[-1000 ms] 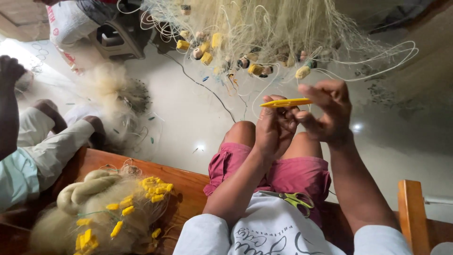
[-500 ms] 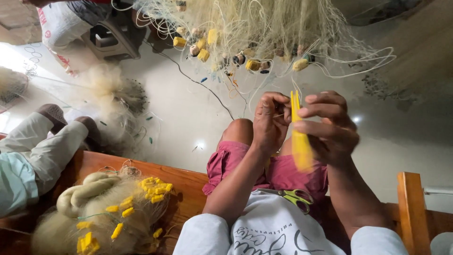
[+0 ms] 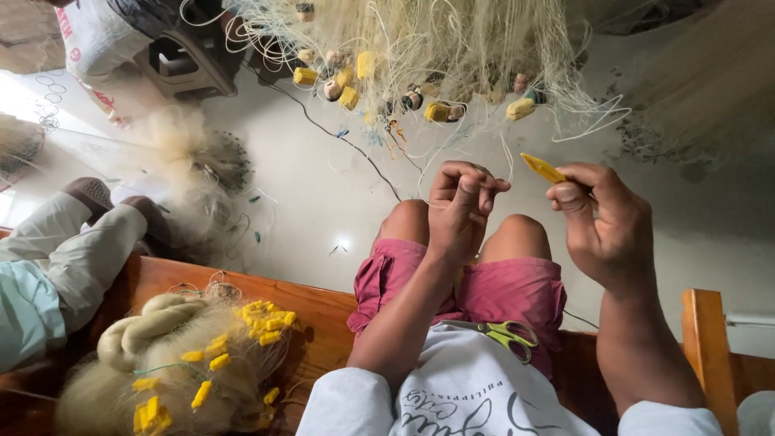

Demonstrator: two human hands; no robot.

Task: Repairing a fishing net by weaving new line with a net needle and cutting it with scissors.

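Netting needle point(image 3: 542, 168), yellow, sat pinched in your right hand point(image 3: 605, 226); beside it your left hand point(image 3: 458, 211) pinched pale twine point(image 3: 507, 165).

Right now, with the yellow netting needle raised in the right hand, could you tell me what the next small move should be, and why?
Probably bring the yellow netting needle leftward to the pinch of the left hand. The right hand holds the needle apart from that pinch, its tip pointing up and left, while the left fingers are closed where pale net strands hang down. That looks like where the needle goes.

Yellow netting needle point(image 3: 542, 168) tilted, pinched in right fingers point(image 3: 575, 194).
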